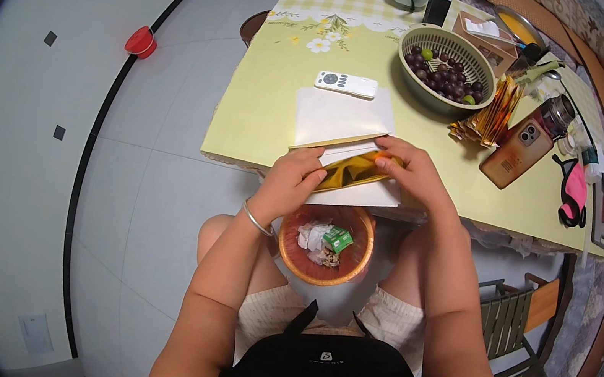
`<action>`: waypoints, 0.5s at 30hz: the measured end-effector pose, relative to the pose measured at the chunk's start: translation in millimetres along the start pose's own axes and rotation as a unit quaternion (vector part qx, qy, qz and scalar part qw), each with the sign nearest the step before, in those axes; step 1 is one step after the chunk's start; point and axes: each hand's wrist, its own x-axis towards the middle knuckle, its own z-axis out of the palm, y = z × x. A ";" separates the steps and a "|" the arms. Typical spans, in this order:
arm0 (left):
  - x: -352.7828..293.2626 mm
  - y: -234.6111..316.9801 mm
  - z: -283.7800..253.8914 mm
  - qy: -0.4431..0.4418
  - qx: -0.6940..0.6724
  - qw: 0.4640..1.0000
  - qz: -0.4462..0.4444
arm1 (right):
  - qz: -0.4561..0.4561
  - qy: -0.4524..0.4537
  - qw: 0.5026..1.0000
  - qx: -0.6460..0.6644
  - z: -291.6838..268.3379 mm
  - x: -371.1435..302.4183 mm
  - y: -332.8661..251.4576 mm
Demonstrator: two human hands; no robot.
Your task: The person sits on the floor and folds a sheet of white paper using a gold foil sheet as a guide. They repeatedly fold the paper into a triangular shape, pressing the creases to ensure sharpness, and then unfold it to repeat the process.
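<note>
A shiny gold foil packet (354, 171) stretches between my two hands at the near edge of the table. My left hand (290, 178) is closed on its left end, thumb on the near side. At the other end, my right hand (414, 172) grips the foil between thumb and fingers. Just behind the packet a folded white and yellowish paper piece stands partly raised, its lower part hidden by the foil. White paper (335, 116) lies flat beyond it. Below my hands, between my knees, is a round waste bin (365, 247) holding crumpled tissue and a green box.
A white remote control (346, 84) lies beyond the paper. To the right are a colander (403, 75) of dark grapes, several gold packets (493, 117), a phone (517, 153) against a dark jar, and a pink-and-black eye mask (573, 192). A folding chair (511, 318) stands lower right.
</note>
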 end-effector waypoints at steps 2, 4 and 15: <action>0.8 -2.7 2.2 0.041 0.018 0.999 0.003 | 0.051 0.036 0.998 0.031 2.1 5.7 -3.7; 2.6 -4.7 4.9 0.080 0.046 0.996 0.007 | 0.037 0.071 0.996 -0.024 5.2 9.1 -2.9; 23.4 9.9 15.9 0.202 0.278 0.937 0.065 | -0.009 0.185 0.956 -0.226 23.4 14.2 1.0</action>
